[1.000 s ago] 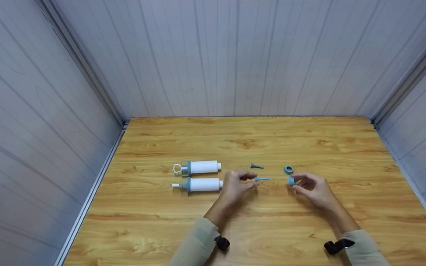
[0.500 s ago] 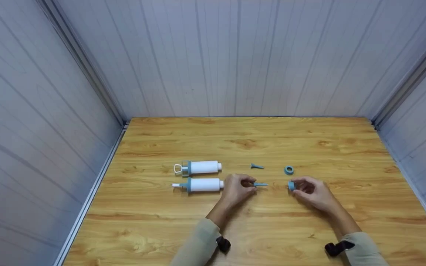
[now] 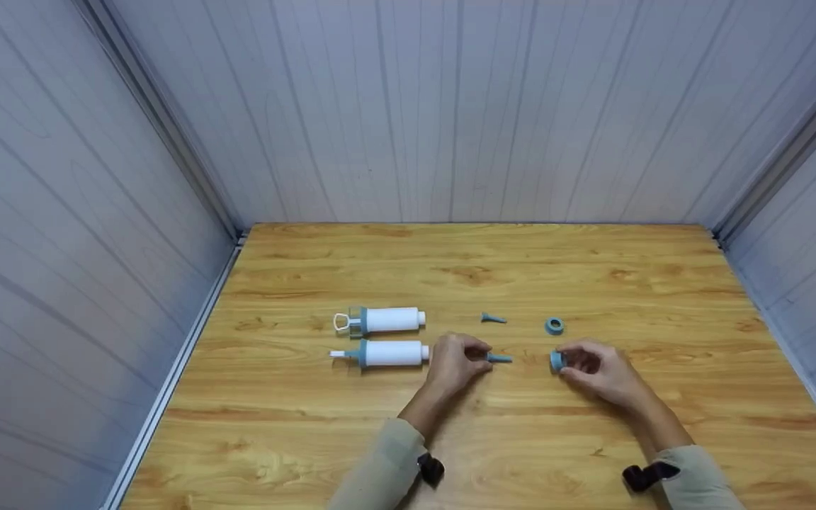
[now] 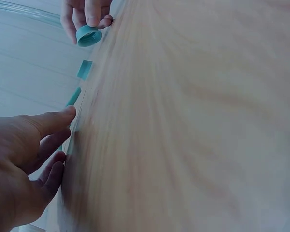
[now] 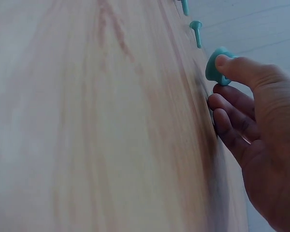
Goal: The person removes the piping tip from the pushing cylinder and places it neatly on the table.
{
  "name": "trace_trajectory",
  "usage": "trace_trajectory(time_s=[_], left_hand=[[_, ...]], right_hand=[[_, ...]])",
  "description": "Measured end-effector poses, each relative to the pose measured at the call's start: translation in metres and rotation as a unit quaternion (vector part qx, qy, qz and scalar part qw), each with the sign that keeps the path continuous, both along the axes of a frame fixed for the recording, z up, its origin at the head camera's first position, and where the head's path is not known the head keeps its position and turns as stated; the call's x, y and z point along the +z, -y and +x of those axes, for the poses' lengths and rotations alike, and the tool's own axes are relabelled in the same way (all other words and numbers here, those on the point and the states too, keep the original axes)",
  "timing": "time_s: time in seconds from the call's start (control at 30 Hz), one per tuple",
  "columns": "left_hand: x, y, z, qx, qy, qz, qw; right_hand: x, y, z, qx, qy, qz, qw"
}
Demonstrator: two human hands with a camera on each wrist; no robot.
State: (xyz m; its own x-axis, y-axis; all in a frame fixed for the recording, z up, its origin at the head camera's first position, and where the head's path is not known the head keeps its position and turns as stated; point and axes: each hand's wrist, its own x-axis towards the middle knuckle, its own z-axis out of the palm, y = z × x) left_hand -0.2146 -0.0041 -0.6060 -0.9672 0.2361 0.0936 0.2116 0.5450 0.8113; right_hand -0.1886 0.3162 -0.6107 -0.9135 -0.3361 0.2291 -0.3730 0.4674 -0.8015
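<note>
In the head view my left hand (image 3: 454, 363) pinches the wide end of a small teal nozzle (image 3: 500, 358), its thin tip pointing right. My right hand (image 3: 603, 368) holds a teal ring cap (image 3: 557, 361) between thumb and fingertips, the cap standing on edge. The right wrist view shows the thumb on that cap (image 5: 218, 66) and the other fingers loosely bent below. Behind the hands lie a second nozzle (image 3: 494, 319) and a second ring cap (image 3: 554, 326). Whether the pinched nozzle touches the table cannot be told.
Two white cylinders with teal collars lie left of my left hand: a rear pump-like one (image 3: 390, 320) with a loop handle, and a front one (image 3: 392, 353). The wooden table (image 3: 465, 276) ends at panelled walls (image 3: 422, 113) at the back and sides.
The left hand's nozzle has come slightly toward me and lower. My right hand has shifted a little toward me with its ring cap. The cylinders and the other parts lie as before.
</note>
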Motion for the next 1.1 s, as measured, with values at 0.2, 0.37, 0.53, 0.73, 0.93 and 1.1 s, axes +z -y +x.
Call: trace_trajectory(time_s=[0.2, 0.37, 0.53, 0.73, 0.93, 1.1], left_hand=[[0.0002, 0.0002, 0.0006, -0.002, -0.014, -0.027, 0.9995], [-0.0001, 0.0013, 0.0003, -0.011, -0.020, -0.029, 0.9993], [0.0021, 0.0031, 0.0017, -0.026, -0.018, -0.014, 0.9994], [0.0019, 0.0043, 0.0004, -0.037, -0.015, 0.003, 0.9992], [0.0003, 0.0046, -0.0016, -0.042, 0.004, 0.019, 0.9989], [0.0016, 0.0051, -0.0019, -0.040, 0.016, 0.021, 0.9988]], right_hand=[[0.0005, -0.0019, -0.0009, 0.009, -0.008, 0.029, 0.9995], [0.0006, -0.0055, -0.0018, 0.010, -0.033, 0.041, 0.9986], [-0.0007, -0.0079, -0.0025, 0.003, -0.057, 0.049, 0.9971], [0.0010, -0.0081, -0.0004, -0.001, -0.044, 0.054, 0.9976], [0.0014, -0.0083, -0.0004, -0.007, -0.032, 0.052, 0.9981], [0.0011, -0.0085, 0.0000, -0.007, -0.026, 0.048, 0.9985]])
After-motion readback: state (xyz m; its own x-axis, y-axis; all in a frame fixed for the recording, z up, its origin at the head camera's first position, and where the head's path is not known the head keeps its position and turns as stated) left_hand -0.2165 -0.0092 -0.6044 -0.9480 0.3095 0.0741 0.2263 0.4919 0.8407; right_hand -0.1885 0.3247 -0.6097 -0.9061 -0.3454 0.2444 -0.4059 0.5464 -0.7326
